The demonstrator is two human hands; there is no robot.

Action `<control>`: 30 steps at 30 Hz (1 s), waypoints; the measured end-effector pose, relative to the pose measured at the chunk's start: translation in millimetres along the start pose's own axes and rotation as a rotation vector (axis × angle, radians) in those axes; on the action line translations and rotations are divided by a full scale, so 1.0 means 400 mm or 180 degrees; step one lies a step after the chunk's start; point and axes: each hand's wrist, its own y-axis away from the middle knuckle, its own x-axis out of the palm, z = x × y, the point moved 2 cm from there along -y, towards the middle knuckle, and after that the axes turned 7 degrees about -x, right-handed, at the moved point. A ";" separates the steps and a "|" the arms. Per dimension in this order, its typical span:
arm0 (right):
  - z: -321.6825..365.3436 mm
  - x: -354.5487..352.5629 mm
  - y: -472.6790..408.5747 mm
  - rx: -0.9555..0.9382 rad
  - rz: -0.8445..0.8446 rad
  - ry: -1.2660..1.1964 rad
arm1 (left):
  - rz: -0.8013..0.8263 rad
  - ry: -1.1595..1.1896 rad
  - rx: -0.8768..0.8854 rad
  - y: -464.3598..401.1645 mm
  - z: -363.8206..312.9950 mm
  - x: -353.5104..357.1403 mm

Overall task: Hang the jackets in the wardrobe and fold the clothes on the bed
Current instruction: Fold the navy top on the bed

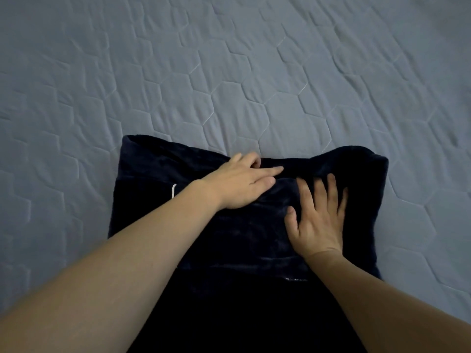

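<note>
- My left hand (239, 186) lies flat on the dark navy garment (229, 238), fingers straight, index pointing toward the far hem; thumb side looks partly tucked at the fabric edge (can't tell if it pinches anything).
- Right hand (318, 220) is spread wide, palm down, pressing the cloth just beside the left hand. Both touch the garment, neither lifts it.
- Garment sits at the near edge of the bed (229, 72), running out of frame below. It looks plush, w/ a white drawstring (174, 191) showing beside my left wrist, so prob. a hoodie or sweatpants; can't tell which.
- Progress, my read: this piece is mid-fold. It already looks doubled into a rough rectangle, and I'm smoothing it. Far right corner bulges, not yet flat.
- Left to do: flatten that corner, maybe one more fold.
- No wardrobe, jackets or other clothes in view, so I can't judge the hanging part or how many items remain.
</note>
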 end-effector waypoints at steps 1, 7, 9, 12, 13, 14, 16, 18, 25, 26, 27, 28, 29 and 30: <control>-0.002 0.001 0.002 -0.0005 0.0000 0.0000 | -0.0010 0.0147 -0.0040 0.005 0.003 0.015; 0.005 -0.012 0.001 -0.0069 0.0041 -0.0158 | -0.0732 -0.0170 -0.0201 0.014 0.001 0.114; 0.003 -0.034 -0.001 -0.0142 0.0048 -0.0254 | -0.0907 -0.0252 -0.0260 0.007 0.001 0.129; -0.030 -0.097 -0.050 -0.0619 -0.0263 -0.0189 | -0.1255 -0.0446 -0.0220 -0.003 0.013 0.147; -0.045 -0.125 -0.071 -0.0917 -0.0446 -0.0093 | -0.1364 -0.0514 -0.0181 -0.006 0.016 0.152; -0.061 -0.152 -0.093 -0.1271 -0.0657 -0.0011 | -0.1469 -0.0571 -0.0140 -0.010 0.018 0.157; -0.085 -0.195 -0.140 -0.1952 -0.0874 0.0071 | -0.1654 -0.0632 -0.0066 -0.013 0.021 0.164; -0.104 -0.209 -0.184 -0.2179 -0.0216 0.0100 | -0.1666 -0.0657 -0.0093 -0.016 0.024 0.164; -0.097 -0.204 -0.203 -0.1939 0.1602 0.0056 | -0.1376 -0.0842 -0.0226 0.009 -0.016 0.138; -0.086 -0.205 -0.201 -0.1901 0.1745 0.0041 | -0.1344 -0.0865 -0.0176 0.021 -0.024 0.128; -0.077 -0.205 -0.195 -0.1892 0.1899 0.0113 | -0.1303 -0.0818 -0.0121 0.038 -0.027 0.118; -0.071 -0.202 -0.187 -0.1879 0.2014 0.0195 | -0.1243 -0.0738 -0.0086 0.061 -0.027 0.109; -0.068 -0.200 -0.179 -0.1858 0.2058 0.0245 | -0.1163 -0.0711 -0.0100 0.085 -0.025 0.098; -0.070 -0.199 -0.171 -0.1819 0.2063 0.0250 | -0.1037 -0.0762 -0.0180 0.108 -0.026 0.086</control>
